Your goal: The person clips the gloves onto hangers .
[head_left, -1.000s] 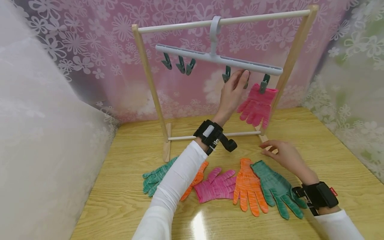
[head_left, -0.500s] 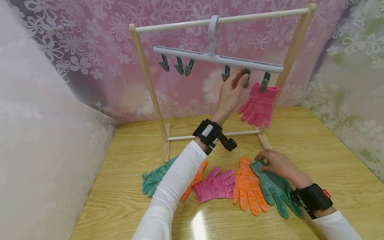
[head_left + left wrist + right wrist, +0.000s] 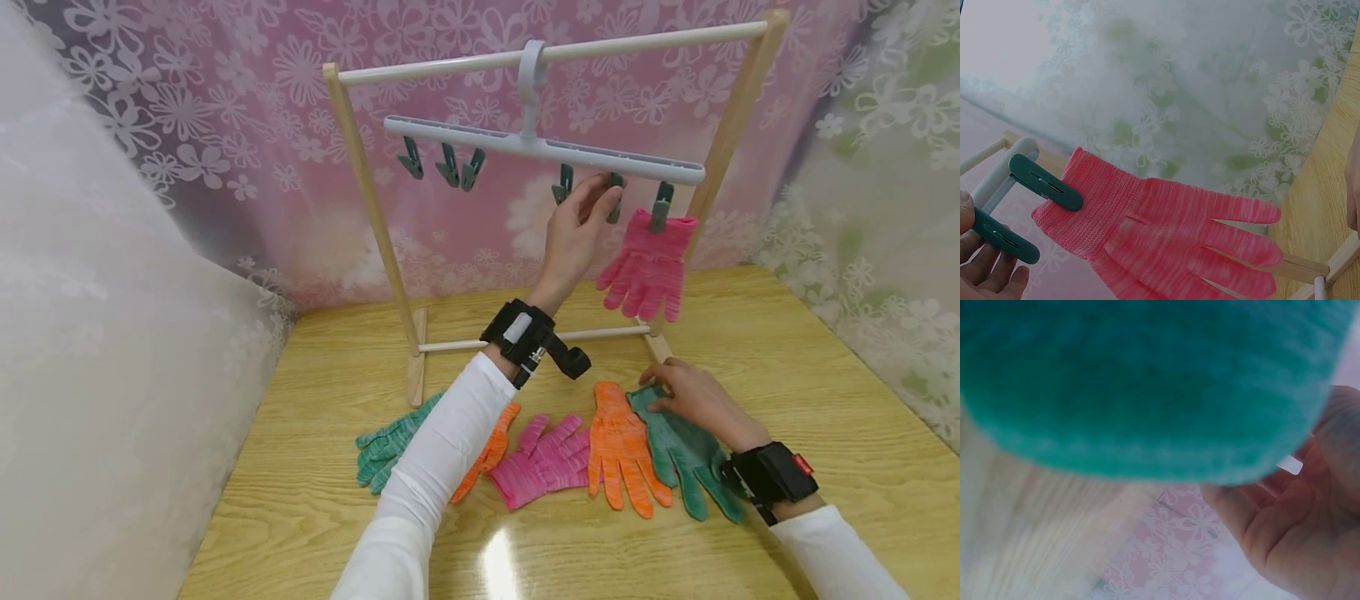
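Observation:
My left hand (image 3: 573,229) is raised at the hanger, its thumb and fingers round a dark green clothespin (image 3: 1005,235). Beside it, another clothespin (image 3: 662,208) bites the cuff of a pink glove (image 3: 647,267), which hangs fingers down. Low on the right, my right hand (image 3: 697,400) pinches the cuff end of a green glove (image 3: 678,450) lying on the table. Blurred green knit fills much of the right wrist view, with the right hand (image 3: 1310,519) at its right edge and the fingertips hidden behind it.
The grey hanger (image 3: 480,140) hooks over the white top rail (image 3: 637,46) of a wooden rack. On the table (image 3: 300,500) lie an orange glove (image 3: 622,450), a magenta glove (image 3: 547,458), another orange glove (image 3: 491,454) and a green glove (image 3: 390,446), partly under the left sleeve.
My right hand has come down onto the green glove's cuff, and the glove has slid a little toward the rack, with the orange one beside it shifting too. My left hand stays at the clothespin.

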The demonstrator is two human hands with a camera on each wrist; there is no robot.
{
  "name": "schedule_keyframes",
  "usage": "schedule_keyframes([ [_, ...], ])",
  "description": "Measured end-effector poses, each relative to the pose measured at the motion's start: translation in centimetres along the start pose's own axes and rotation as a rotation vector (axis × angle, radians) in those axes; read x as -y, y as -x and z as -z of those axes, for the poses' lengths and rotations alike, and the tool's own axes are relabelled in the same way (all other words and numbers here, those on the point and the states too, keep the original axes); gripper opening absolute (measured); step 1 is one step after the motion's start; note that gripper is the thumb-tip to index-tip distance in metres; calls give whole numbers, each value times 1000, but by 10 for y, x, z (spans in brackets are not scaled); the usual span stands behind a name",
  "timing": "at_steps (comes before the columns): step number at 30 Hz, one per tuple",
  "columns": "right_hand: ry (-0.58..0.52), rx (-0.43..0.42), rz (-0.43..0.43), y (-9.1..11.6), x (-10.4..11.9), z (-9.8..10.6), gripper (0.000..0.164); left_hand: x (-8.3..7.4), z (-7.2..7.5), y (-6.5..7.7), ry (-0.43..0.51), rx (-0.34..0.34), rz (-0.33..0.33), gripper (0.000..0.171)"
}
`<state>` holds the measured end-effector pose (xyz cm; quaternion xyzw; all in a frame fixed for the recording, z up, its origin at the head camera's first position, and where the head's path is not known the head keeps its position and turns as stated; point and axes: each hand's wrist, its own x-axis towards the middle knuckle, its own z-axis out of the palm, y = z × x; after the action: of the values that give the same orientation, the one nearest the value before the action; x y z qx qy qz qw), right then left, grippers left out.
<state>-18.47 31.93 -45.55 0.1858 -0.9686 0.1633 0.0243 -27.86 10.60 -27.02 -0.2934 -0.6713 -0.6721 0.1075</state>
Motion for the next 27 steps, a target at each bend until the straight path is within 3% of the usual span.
schedule_keyframes([
  [10,20,-11,-45,1,0,1,45,2,3,-1,-22,-27,-39,44],
  [21,-1,55,-114,-2,-1,5,35,3,4,0,-3,-18,-39,45],
  [27,-93,26,-115,5,-5,8,29,-8,7,3,-3,-15,-37,43],
])
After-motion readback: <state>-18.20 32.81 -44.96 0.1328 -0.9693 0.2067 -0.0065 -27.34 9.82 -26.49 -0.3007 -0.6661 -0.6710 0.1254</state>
